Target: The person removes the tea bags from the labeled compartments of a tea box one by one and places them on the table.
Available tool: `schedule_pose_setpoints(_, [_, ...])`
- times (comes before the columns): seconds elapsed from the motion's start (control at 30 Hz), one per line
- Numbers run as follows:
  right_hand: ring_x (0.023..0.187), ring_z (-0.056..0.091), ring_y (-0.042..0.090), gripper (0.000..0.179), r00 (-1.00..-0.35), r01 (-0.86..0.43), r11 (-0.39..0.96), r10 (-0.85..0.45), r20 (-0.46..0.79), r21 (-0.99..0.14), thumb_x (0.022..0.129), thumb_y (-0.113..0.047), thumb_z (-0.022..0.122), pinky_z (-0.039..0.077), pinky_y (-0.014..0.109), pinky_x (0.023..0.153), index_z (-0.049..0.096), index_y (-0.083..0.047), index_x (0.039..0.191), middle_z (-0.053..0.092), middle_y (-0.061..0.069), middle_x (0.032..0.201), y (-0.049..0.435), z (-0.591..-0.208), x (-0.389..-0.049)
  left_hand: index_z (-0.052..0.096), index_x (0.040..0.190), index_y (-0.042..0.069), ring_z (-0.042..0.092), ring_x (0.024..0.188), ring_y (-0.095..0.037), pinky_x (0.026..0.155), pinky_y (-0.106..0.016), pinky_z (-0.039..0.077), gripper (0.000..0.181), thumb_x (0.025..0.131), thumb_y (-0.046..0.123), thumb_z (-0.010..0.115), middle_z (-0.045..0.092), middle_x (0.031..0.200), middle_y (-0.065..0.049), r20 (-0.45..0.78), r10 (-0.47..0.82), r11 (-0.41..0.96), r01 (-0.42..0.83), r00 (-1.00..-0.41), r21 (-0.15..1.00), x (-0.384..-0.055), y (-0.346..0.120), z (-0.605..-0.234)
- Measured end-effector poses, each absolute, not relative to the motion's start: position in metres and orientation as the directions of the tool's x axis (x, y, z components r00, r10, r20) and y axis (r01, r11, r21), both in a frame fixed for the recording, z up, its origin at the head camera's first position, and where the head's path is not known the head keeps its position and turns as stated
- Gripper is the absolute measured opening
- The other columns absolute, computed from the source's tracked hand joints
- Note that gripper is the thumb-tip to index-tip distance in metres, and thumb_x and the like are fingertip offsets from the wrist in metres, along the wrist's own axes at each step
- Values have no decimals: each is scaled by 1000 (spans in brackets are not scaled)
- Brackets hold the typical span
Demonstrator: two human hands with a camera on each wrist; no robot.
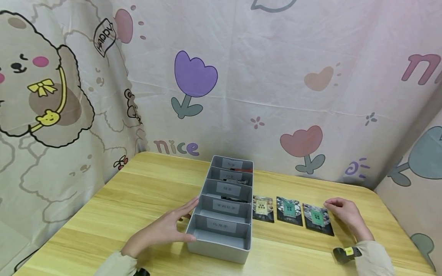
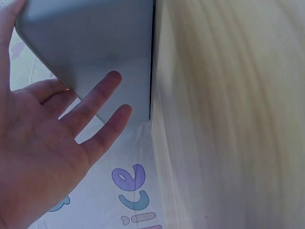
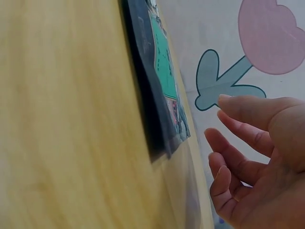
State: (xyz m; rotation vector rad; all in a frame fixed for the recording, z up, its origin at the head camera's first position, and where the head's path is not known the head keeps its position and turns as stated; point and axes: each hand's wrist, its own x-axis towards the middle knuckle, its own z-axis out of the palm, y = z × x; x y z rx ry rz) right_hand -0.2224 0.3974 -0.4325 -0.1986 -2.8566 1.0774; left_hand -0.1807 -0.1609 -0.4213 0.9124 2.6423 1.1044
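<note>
A long grey divided box (image 1: pixel 219 251) with paper-labelled compartments stands on the table. My left hand (image 1: pixel 169 226) touches its left side, fingers spread and mostly straight, thumb at the near corner. In the left wrist view, two fingers of the left hand (image 2: pixel 47 124) lie along the outer wall. Right of the box lie three dark sachets in a row: one with a yellow label (image 1: pixel 263 209), then two with green labels, the middle sachet (image 1: pixel 289 211) and the right sachet (image 1: pixel 317 218). My right hand (image 1: pixel 347 214), loosely bent and holding nothing, is beside the right sachet's upper corner.
Inside the farther compartments lie a reddish packet (image 1: pixel 241 169), a grey-and-dark packet (image 1: pixel 236 181) and a dark packet (image 1: pixel 235 199). The two nearest compartments show bare floors. A patterned curtain (image 1: pixel 241 96) hangs behind the wooden table (image 1: pixel 152 180).
</note>
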Motion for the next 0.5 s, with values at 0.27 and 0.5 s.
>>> schedule_pose_setpoints(0.27, [89, 54, 21, 39, -988, 99, 729, 156, 22, -677, 95, -22, 60, 45, 26, 69, 61, 13, 113, 64, 24, 107, 395, -429, -222, 25, 154, 11, 34, 133, -45, 96, -67, 36, 98, 78, 46, 77, 22, 156, -18, 109, 582, 545, 486, -806, 683, -181, -162, -421])
schedule_pose_setpoints(0.5, [90, 57, 22, 46, -994, 39, 743, 97, 49, -668, 98, -29, 58, 48, 29, 67, 59, 12, 119, 63, 27, 112, 382, -416, -217, 25, 154, 11, 34, 133, -46, 96, -69, 35, 98, 79, 45, 77, 22, 156, -18, 111, 585, 540, 488, -803, 686, -181, -161, -421])
